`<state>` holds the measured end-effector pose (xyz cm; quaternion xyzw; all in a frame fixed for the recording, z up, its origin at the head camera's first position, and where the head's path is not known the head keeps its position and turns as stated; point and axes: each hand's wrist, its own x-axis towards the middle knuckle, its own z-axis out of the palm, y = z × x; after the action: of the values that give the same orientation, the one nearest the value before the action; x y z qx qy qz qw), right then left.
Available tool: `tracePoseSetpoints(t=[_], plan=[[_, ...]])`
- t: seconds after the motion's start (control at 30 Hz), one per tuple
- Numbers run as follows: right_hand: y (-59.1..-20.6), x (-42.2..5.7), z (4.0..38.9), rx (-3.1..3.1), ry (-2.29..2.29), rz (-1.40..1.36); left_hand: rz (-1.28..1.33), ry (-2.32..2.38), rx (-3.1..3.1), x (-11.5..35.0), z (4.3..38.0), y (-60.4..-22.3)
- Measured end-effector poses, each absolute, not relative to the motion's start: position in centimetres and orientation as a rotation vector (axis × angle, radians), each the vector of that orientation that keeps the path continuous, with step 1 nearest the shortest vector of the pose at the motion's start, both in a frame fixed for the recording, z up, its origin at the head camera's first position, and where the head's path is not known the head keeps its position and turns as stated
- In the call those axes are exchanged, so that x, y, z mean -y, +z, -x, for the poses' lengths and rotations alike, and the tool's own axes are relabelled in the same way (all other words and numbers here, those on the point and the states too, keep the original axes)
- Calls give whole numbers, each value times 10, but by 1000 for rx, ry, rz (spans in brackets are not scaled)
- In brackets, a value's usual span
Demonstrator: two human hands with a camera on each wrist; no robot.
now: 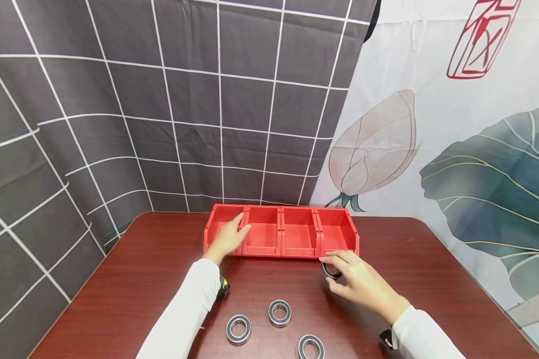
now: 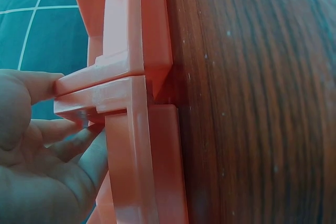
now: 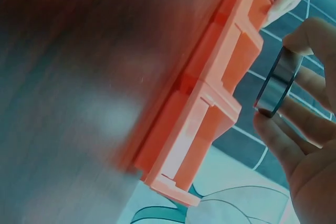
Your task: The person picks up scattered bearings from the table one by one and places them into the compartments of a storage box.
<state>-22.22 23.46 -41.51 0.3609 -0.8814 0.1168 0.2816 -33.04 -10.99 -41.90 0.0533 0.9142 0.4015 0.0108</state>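
A row of joined red bins (image 1: 261, 251) stands at the back of the table. My left hand (image 1: 229, 237) is at the wall between the two leftmost bins; in the left wrist view its thumb and fingers pinch the paired bin walls (image 2: 100, 85) from both sides. With thumb and fingertips on its edge, my right hand (image 1: 361, 281) holds a ball bearing (image 3: 278, 82), a dark and silver ring, just in front of the rightmost bin (image 1: 338, 234). Part of the bearing is hidden behind the fingers in the head view.
On the reddish-brown wooden table (image 1: 161, 269) lie more bearings: one at left (image 1: 230, 330), one in the middle (image 1: 272, 313) and one near the front edge of view (image 1: 302, 347). A grey gridded cloth (image 1: 251, 104) hangs behind the bins, beside a white printed one (image 1: 386, 60).
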Motion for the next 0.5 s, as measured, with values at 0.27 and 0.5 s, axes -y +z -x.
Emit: tracePoseSetpoints(t=[0.27,0.5], plan=[[-413,-238,241,2423,332,-874,-161,1253,-2848,109,331,-420],[-411,-239,267,2395,391,-779,-167,1244,-2853,110,331,-419]])
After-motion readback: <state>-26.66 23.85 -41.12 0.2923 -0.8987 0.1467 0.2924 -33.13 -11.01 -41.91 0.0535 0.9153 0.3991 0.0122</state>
